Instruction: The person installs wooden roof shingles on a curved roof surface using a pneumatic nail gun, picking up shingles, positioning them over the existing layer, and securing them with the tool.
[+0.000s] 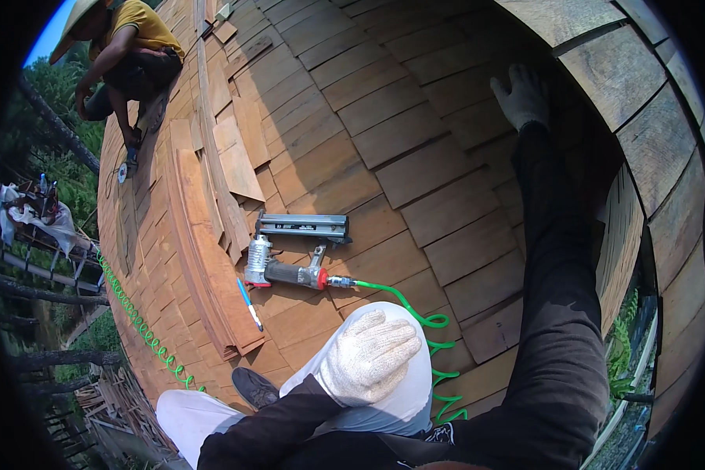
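My left hand (370, 358), in a white knit glove, rests on my raised knee (411, 392) with its fingers laid flat and nothing held. Far to the right, my gloved right hand (522, 98) presses with spread fingers on shaded wooden shingles (438, 94) beside the overhanging upper roof edge. A pneumatic nail gun (290, 272) with a grey magazine lies on the shingles in front of my knee, touched by neither hand. From its fitting runs a green coiled air hose (391, 291). A blue and white pen (249, 304) lies beside the gun.
Long wooden boards (203, 266) are stacked left of the nail gun, with loose shingles (237, 160) beyond. At the far left a person in a yellow shirt (145, 27) crouches holding an angle grinder (127, 164). Another green coiled hose (145, 329) follows the roof's left edge.
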Motion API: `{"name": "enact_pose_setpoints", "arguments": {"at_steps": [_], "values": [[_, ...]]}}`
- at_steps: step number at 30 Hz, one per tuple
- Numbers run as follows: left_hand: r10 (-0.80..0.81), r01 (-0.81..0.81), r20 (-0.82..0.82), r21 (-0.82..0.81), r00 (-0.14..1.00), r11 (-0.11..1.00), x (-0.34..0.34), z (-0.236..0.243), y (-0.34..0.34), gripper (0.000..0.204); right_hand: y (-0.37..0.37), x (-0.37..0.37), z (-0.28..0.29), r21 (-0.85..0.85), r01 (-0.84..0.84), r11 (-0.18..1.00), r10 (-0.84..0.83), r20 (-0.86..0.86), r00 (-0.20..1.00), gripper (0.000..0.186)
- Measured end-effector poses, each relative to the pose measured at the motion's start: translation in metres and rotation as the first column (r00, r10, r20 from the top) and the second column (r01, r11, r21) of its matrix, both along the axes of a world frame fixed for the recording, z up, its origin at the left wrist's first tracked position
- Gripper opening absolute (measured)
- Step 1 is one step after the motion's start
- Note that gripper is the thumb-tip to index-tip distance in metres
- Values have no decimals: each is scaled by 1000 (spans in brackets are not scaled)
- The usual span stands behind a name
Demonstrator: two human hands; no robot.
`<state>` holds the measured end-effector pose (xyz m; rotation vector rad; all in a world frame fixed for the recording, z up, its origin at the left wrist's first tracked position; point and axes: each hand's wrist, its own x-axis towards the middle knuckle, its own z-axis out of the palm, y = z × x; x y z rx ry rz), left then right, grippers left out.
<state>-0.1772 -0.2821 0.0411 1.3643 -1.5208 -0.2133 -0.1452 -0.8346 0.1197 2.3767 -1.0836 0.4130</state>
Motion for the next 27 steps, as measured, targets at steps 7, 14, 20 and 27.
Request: {"name": "enact_pose_setpoints", "arguments": {"at_steps": [7, 14, 20, 27], "values": [[6, -6, -10, -19, 1000, 1000, 1, 2, 2, 48, 1, -2, -8, -31, 1, 1000, 1, 75, 997, 83], [6, -6, -21, -10, 1000, 1000, 0, 1, -1, 48, -12, -4, -9, 23, 7, 1000, -11, 190, 982, 94], [47, -49, -41, -45, 998, 998, 3, -1, 1, 48, 6, 6, 21, 467, 0, 884, -136, 256, 957, 100], [110, -111, -17, -87, 994, 990, -9, -27, 17, 44, 173, 16, -23, 486, -645, 590, 180, 700, 691, 88]]}}
